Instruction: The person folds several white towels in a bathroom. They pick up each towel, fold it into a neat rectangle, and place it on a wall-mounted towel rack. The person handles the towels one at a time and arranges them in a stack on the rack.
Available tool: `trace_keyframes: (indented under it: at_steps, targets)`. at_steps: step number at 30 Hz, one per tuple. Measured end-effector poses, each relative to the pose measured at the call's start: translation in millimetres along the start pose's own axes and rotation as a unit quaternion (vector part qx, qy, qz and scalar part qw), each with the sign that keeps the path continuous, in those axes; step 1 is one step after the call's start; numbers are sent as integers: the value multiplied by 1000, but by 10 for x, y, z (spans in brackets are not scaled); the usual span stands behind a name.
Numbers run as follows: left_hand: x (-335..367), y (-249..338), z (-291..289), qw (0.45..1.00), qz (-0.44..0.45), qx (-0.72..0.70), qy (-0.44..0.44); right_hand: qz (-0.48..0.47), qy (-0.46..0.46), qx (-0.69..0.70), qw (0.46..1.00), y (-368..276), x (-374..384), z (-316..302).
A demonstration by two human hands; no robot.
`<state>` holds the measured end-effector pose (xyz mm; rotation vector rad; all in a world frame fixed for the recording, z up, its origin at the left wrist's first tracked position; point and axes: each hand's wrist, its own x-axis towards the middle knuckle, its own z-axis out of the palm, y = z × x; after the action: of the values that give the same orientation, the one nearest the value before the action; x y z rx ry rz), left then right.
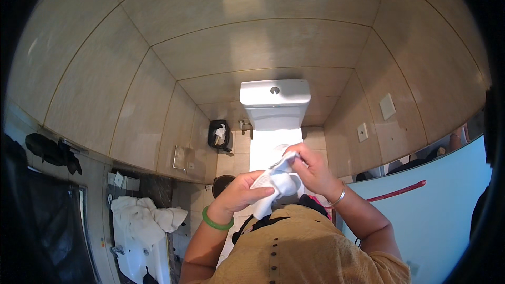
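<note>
Both my hands are in front of my body, stretching a white cloth [272,185] between them; it looks like a small garment, its kind unclear. My left hand [241,193], below a green bangle, pinches one side of it. The opposite end is gripped by my right hand [314,171], with a silver bangle on that wrist. Beyond the hands stands a white toilet, its cistern [276,106] against the tiled wall. Hands and cloth hide much of its lower part. Dark and pink clothing [315,202] shows at my waist.
A black bin [212,138] with crumpled paper stands left of the toilet; a round dark bin [221,184] is nearer. White towels [139,214] lie over the sink [132,256] at lower left. On the right are a light-blue panel [421,226], a red strip [397,191] and wall plates [387,107].
</note>
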<state>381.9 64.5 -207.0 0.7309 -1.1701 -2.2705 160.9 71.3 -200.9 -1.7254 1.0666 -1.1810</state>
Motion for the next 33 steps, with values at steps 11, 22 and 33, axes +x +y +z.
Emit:
trace_keyframes:
  at_steps: [11, 22, 33]
  targets:
    - [160, 26, -54, 986, 64, -66, 139, -49, -202, -63, 976, -558, 68, 29]
    - [89, -122, 14, 974, 106, -166, 109, -79, -57, -204, 974, -469, 153, 141]
    - [75, -122, 193, 974, 144, -125, 125, -83, -34, -230, 969, -430, 167, 221]
